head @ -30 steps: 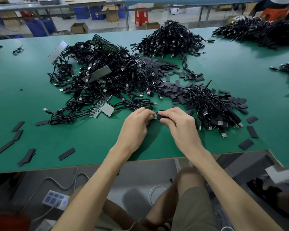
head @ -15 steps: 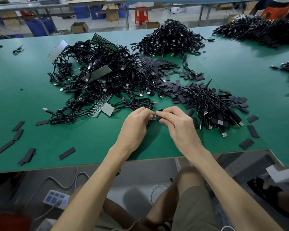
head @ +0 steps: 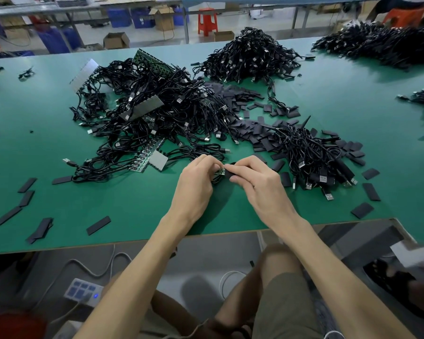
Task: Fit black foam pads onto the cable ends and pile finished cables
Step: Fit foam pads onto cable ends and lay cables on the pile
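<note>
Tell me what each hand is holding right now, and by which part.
The left hand pinches the cable end just behind its bare green board; the right hand pinches a black foam pad by the end away from the board.

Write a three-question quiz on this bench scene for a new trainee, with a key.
1. True or false: the left hand lies flat on the table, holding nothing.
2. The black foam pad is pinched by: A the right hand; B the left hand; C neither.
3. Fill in: the small cable pile lies to the ___ of both hands.
Key: 1 false, it pinches the cable end; 2 A; 3 right.
</note>
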